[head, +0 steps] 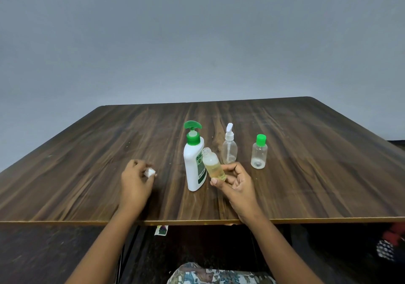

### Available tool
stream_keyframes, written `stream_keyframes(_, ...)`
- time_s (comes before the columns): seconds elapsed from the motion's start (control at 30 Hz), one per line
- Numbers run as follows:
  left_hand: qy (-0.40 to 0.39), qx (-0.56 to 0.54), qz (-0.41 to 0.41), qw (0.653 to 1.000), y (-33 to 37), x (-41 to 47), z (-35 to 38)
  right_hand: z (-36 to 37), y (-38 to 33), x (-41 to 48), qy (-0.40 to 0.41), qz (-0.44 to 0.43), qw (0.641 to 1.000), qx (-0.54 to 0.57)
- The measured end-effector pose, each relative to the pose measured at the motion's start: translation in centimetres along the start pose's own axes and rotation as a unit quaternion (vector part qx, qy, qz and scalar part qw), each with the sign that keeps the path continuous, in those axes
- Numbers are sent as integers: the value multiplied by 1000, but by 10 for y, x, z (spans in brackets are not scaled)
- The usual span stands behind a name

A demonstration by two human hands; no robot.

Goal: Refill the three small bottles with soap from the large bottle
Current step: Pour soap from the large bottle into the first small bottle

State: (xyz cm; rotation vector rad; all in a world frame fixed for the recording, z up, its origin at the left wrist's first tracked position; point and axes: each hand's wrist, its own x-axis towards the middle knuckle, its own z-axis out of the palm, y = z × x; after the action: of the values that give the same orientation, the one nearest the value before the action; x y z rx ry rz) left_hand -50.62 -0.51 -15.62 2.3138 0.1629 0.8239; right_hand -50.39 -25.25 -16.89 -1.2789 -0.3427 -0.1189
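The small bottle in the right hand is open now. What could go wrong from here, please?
The small bottle has no cap, holds yellow soap and leans in the right hand; more tilt could spill soap onto the table.
It is held very near the large bottle; a bump might knock that one over.
The left hand holds the small white cap at its fingertips; it may slip and roll away.

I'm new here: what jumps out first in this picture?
The uncapped small bottle, part full of yellow soap, tilted in the right hand beside the large white bottle with its green pump, mid-table. The left hand pinches a small white cap over the wooden table, and to the right stand a clear pump bottle and a green-capped bottle, both seemingly empty.
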Motion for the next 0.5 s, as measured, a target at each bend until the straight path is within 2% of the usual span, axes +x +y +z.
stream_keyframes(0.1,88,-231,-27,969,44,-7,-9,-1,3,1,-7,6,1000,-6)
stream_keyframes(0.17,87,-362,-19,928,80,-14,-11,-2,4,2,-11,11,1000,-12)
stream_keyframes(0.23,56,-438,-9,897,110,-21,-8,-2,4,2,-16,14,1000,-10)
stream_keyframes(0.37,22,-441,-12,897,136,-27,14,-1,3,1,-23,5,1000,3)
stream_keyframes(0.5,43,-388,-11,921,140,-29,28,-2,5,2,-28,-1,1000,15)
